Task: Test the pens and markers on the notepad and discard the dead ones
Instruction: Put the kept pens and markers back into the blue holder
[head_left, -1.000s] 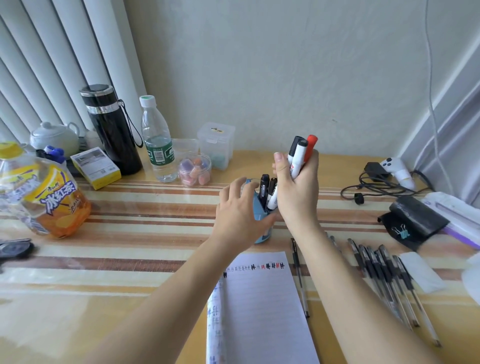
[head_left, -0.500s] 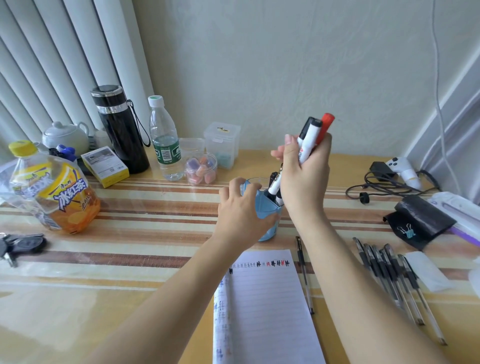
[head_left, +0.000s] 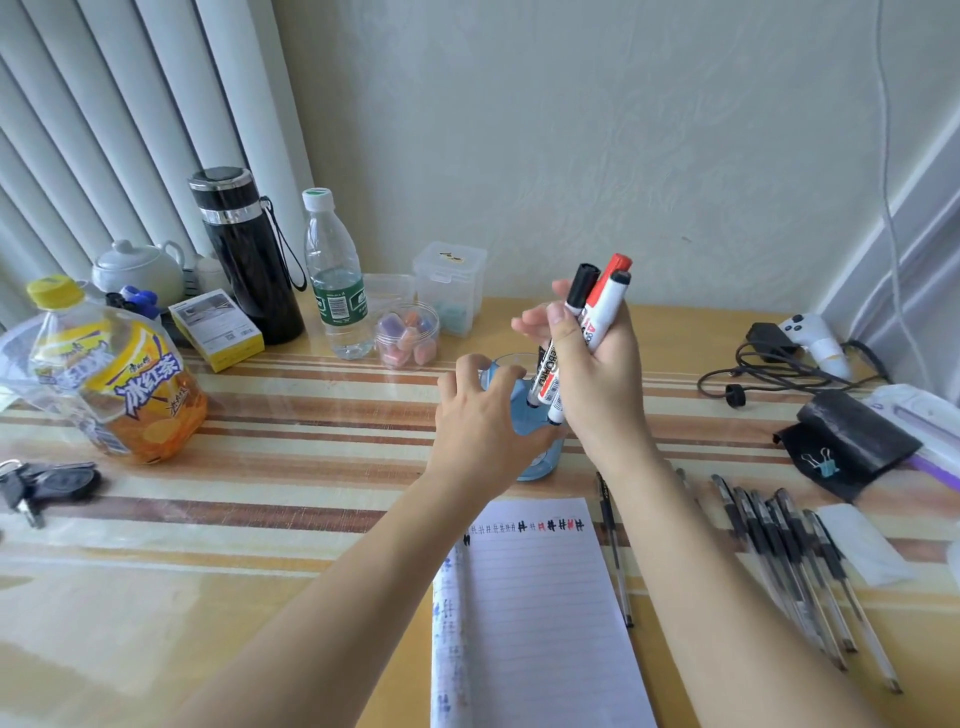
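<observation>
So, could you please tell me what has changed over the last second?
The right hand has lifted its bunch of markers upward, drawing their lower ends up out of the blue cup. The left hand still grips the cup; the notepad and the row of pens lie as before.

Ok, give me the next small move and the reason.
Probably carry the bundle of white-barrelled markers gripped in the right hand over to the lined white notepad: they are capped and sit at the blue plastic cup that the left hand holds, not at the paper.
</observation>
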